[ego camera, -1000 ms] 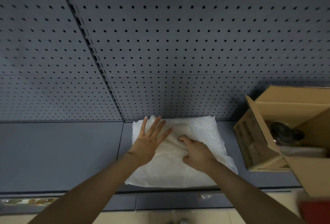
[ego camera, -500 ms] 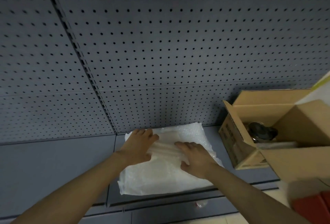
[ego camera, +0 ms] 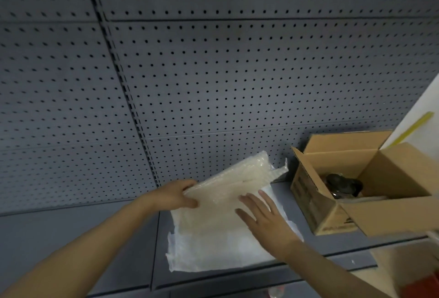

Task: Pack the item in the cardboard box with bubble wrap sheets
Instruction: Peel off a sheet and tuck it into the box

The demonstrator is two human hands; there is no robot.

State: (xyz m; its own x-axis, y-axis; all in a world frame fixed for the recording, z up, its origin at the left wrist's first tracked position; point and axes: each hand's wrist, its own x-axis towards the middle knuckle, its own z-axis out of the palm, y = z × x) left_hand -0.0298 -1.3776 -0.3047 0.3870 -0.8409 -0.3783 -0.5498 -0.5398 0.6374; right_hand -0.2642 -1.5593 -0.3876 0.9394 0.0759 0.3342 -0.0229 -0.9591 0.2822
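A stack of white bubble wrap sheets (ego camera: 213, 245) lies on the grey shelf (ego camera: 71, 233). My left hand (ego camera: 175, 194) grips the left edge of the top bubble wrap sheets (ego camera: 237, 179) and holds them tilted up off the pile. My right hand (ego camera: 266, 219) rests flat with fingers spread on the pile's right side, below the raised sheets. To the right stands an open cardboard box (ego camera: 316, 202) with a dark round item (ego camera: 342, 184) inside.
A grey perforated back panel (ego camera: 213, 72) rises behind the shelf. The box's flaps (ego camera: 399, 179) stand open toward me. A white board with a yellow stripe (ego camera: 413, 126) leans at the far right. Something red (ego camera: 427, 283) shows at the bottom right corner.
My left hand has closed on the top sheets and raised them off the pile. My right hand has slid down and right, fingers now spread flat. The view has shifted left.
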